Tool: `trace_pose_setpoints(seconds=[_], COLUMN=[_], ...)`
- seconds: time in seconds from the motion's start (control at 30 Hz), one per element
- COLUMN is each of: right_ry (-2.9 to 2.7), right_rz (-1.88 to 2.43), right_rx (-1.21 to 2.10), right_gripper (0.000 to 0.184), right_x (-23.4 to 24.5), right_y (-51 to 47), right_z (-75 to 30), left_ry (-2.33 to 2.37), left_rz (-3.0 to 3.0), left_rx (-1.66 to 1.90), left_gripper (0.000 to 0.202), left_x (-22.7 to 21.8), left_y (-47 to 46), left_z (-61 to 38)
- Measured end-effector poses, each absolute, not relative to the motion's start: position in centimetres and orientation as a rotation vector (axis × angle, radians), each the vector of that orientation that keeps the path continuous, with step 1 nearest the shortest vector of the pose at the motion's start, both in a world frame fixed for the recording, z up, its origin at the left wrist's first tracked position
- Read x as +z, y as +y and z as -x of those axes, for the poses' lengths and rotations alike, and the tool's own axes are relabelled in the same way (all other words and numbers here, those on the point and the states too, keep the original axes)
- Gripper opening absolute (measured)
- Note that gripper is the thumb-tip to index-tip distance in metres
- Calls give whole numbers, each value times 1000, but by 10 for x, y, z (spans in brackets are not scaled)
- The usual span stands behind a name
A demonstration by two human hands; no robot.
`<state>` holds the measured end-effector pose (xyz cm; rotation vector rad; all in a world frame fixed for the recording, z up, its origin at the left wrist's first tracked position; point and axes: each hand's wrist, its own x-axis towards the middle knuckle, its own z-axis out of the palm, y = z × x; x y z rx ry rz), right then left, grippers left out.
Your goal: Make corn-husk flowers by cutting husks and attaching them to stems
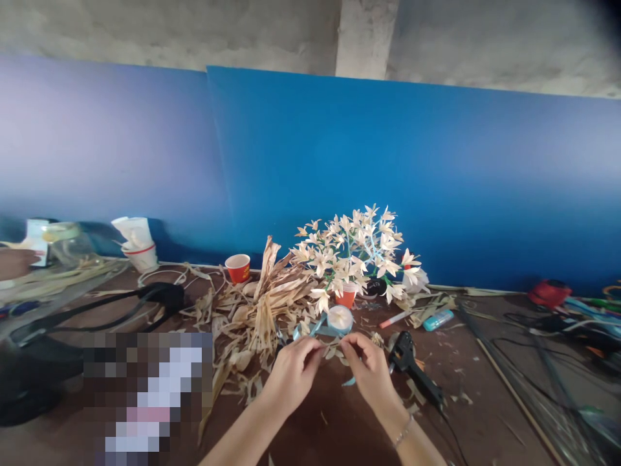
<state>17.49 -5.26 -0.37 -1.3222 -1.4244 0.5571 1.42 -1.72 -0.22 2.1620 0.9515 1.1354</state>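
My left hand [295,370] and my right hand [371,370] face each other over the brown table, fingertips pinched and a short gap apart. Small pale husk bits [334,351] show between them; whether these are held or lie on the table I cannot tell. Just beyond is a round roll of white tape or ribbon [340,319], with light-blue ribbon [317,325] beside it. Behind it, a bunch of cream husk flowers [356,249] on green and blue stems stands in a red paper cup [345,296]. A black glue gun [414,369] lies right of my right hand.
Dried corn husks [272,304] heap up at the left. A red paper cup [237,268], a white cup [141,255] and a glass jar [72,246] stand along the blue partition [310,149]. At far left another person's hand [17,263] shows. Cables and rods [519,401] lie right.
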Motion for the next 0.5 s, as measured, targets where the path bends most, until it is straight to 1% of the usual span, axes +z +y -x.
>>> trace_pose_setpoints(seconds=[0.2, 0.5], right_ry=[-1385, -1402], right_rz=[1347, 1295], right_rx=[574, 633], right_gripper=[22, 21], right_x=[-4, -4], right_y=[-52, -52], right_z=[-174, -176], left_ry=[977, 934], left_rz=[-2077, -1974], left_rx=[1141, 1053], left_gripper=[14, 10], left_x=[2, 2], left_y=[-18, -18], left_z=[-14, -15])
